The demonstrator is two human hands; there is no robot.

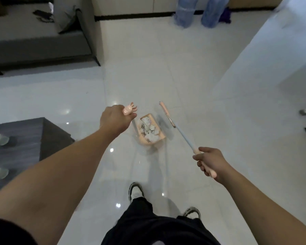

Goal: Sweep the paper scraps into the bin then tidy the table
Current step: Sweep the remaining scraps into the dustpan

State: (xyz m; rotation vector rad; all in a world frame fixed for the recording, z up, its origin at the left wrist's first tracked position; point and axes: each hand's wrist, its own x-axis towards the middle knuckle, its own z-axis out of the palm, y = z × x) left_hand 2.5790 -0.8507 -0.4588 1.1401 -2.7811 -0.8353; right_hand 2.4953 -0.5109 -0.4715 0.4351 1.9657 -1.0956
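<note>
A pink dustpan [151, 130] hangs just above the white tiled floor, filled with white paper scraps [149, 128]. My left hand [116, 119] grips the pink top of the dustpan's long handle [129, 110]. My right hand [209, 163] grips the pink end of a broom [179, 131]. The broom's pale blue stick slants up and left to a thin pink head beside the dustpan. No bin is in view.
A dark grey low table [34, 137] with two pale bowls stands at the left. A grey sofa [42, 41] is at the back left. Two blue water bottles [196, 11] stand by the far wall. A white surface [272, 59] fills the right. My shoes [135, 189] are below.
</note>
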